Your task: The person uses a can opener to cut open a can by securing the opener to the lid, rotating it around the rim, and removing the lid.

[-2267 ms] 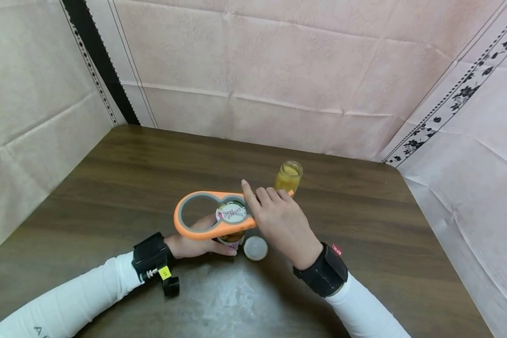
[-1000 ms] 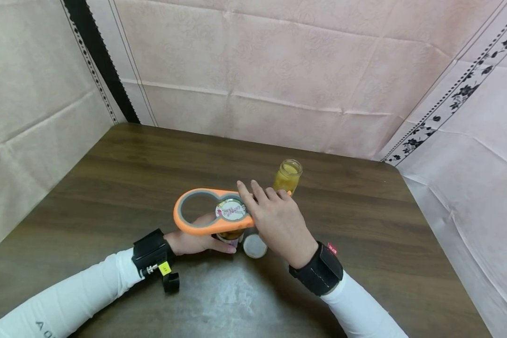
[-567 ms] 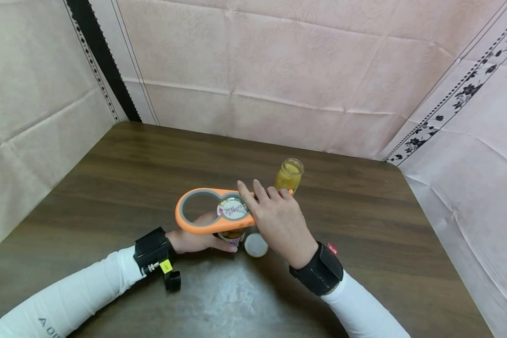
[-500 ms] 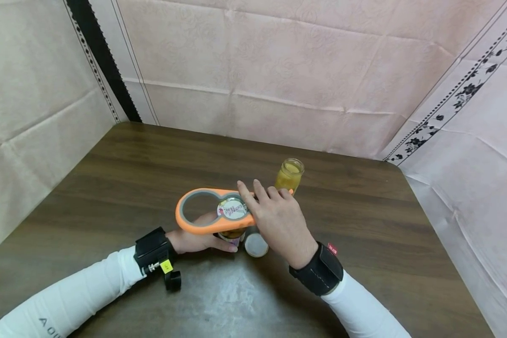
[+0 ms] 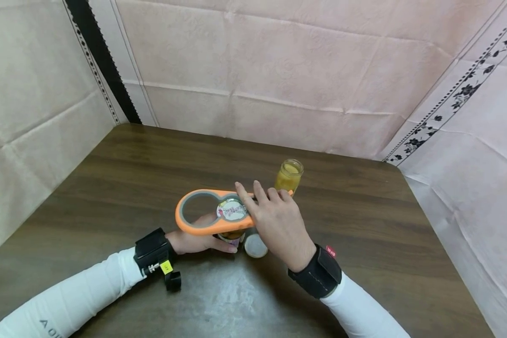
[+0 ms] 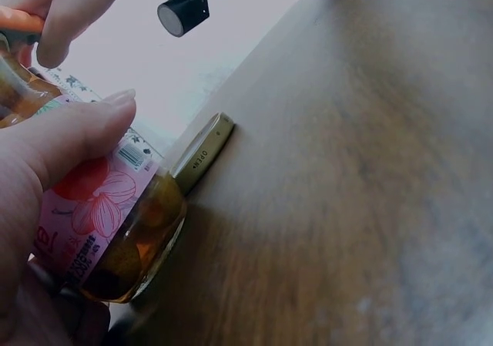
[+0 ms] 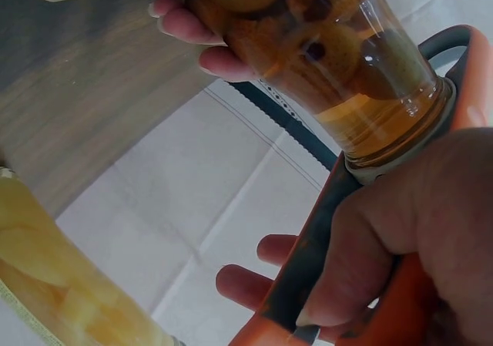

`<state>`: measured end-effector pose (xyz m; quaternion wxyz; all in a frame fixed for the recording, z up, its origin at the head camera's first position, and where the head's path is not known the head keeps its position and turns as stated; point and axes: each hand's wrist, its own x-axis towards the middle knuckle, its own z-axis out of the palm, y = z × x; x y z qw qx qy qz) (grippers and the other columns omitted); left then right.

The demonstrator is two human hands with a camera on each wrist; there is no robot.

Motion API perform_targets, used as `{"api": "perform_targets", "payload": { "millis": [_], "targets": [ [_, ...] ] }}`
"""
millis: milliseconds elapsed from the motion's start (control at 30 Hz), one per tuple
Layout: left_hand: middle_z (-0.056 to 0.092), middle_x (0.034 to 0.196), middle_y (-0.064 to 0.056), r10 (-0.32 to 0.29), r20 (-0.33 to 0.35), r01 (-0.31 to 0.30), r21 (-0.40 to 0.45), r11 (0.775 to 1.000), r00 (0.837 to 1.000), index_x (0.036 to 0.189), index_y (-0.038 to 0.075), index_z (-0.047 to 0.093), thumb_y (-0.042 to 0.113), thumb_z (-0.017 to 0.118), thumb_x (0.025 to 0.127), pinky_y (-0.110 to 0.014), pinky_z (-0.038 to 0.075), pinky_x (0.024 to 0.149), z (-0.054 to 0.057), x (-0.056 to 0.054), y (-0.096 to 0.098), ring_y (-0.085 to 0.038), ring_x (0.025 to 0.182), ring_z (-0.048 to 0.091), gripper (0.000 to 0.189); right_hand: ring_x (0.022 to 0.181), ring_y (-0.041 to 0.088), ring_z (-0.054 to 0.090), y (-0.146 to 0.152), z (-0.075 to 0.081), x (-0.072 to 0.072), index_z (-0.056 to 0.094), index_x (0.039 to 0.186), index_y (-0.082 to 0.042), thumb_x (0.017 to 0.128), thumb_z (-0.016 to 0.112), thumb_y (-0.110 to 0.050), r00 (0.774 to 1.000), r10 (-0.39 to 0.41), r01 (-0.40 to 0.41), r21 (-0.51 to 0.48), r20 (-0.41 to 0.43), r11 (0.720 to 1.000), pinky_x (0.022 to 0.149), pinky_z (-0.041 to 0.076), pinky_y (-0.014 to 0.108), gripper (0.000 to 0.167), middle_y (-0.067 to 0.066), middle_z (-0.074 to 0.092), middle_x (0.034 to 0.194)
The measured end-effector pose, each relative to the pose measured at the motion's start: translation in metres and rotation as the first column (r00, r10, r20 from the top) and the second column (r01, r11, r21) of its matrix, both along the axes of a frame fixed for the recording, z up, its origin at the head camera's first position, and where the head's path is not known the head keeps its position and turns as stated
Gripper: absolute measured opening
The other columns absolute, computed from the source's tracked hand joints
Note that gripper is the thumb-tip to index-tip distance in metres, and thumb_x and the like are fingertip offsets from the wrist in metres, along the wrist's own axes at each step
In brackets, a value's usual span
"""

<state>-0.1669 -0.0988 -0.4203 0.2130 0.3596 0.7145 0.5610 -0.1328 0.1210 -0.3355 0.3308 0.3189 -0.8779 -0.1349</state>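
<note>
My left hand (image 5: 194, 241) grips a glass jar (image 6: 100, 215) of round brownish fruit in liquid, its thumb across the pink label. The jar's white printed lid (image 5: 231, 210) sits inside the smaller ring of an orange and grey jar opener (image 5: 194, 231). My right hand (image 5: 280, 223) holds the opener's handle end. In the right wrist view the thumb presses the grey inner edge of the opener (image 7: 308, 238), with fingertips on its far side. From above, the index and middle fingers stretch out over it. The hand hides most of the handle.
A lidless jar (image 5: 288, 176) of yellow fruit stands just behind my right hand. One loose lid (image 5: 255, 246) stands on edge or leans by the gripped jar's base; its gold rim (image 6: 204, 157) shows in the left wrist view. Cloth walls border the brown table (image 5: 160, 155).
Since the earliest frame my right hand has shifted slightly left on the opener, and its middle finger has straightened. The last half second shows almost no movement; the left hand keeps its grip.
</note>
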Motion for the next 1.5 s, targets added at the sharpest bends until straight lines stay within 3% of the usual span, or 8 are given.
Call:
{"api": "perform_targets", "payload": {
  "millis": [400,767,967,1233,1500],
  "targets": [
    [0.039,0.160,0.010,0.014,-0.014,-0.014,-0.025,1.000,1.000,0.157,0.031,0.034,0.016,0.080,0.088,-0.026,0.042,0.113,-0.0061,-0.0004,-0.0018,-0.010,0.142,0.043,0.084,0.093,0.025,0.070,-0.0021,-0.0028,0.0022,0.053,0.148,-0.019,0.096,0.068,-0.016,0.999,0.007,-0.007,-0.017,0.038,1.000,0.078,0.058,0.037,0.055,0.011,0.071,0.123],
    [0.041,0.159,0.009,0.003,0.008,-0.003,-0.015,1.000,1.000,0.156,0.032,0.035,0.018,0.080,0.088,-0.028,0.045,0.110,-0.0071,-0.0021,-0.0023,-0.011,0.137,0.048,0.083,0.087,0.026,0.068,-0.0006,-0.0018,0.0007,0.054,0.147,-0.017,0.095,0.068,-0.016,0.996,0.033,-0.030,-0.043,0.081,0.999,0.075,0.056,0.036,0.054,0.009,0.071,0.107],
    [0.045,0.155,0.009,-0.003,0.042,0.004,-0.029,1.000,0.999,0.154,0.033,0.037,0.020,0.080,0.089,-0.030,0.050,0.105,-0.0059,-0.0022,-0.0020,-0.013,0.128,0.055,0.080,0.090,0.026,0.068,0.0000,-0.0010,0.0010,0.054,0.147,-0.017,0.093,0.071,-0.017,0.995,0.029,-0.024,-0.060,0.094,0.998,0.079,0.057,0.037,0.057,0.009,0.072,0.107],
    [0.040,0.160,0.008,0.013,-0.005,-0.013,-0.028,1.000,1.000,0.156,0.030,0.034,0.017,0.080,0.089,-0.025,0.042,0.112,-0.0071,0.0000,-0.0026,-0.010,0.140,0.044,0.083,0.090,0.026,0.068,-0.0011,-0.0038,0.0022,0.056,0.145,-0.016,0.093,0.069,-0.016,0.995,0.038,-0.032,-0.066,0.094,0.997,0.081,0.058,0.037,0.053,0.008,0.072,0.104],
    [0.045,0.157,0.003,0.030,-0.015,-0.030,0.017,0.999,0.999,0.155,0.024,0.039,0.016,0.079,0.089,-0.023,0.043,0.110,-0.0005,0.0015,0.0018,-0.008,0.136,0.048,0.077,0.091,0.026,0.067,-0.0016,-0.0022,0.0012,0.054,0.147,-0.016,0.092,0.069,-0.017,0.993,0.020,-0.014,-0.057,0.113,0.998,0.080,0.058,0.037,0.057,0.009,0.071,0.103]
  ]
}}
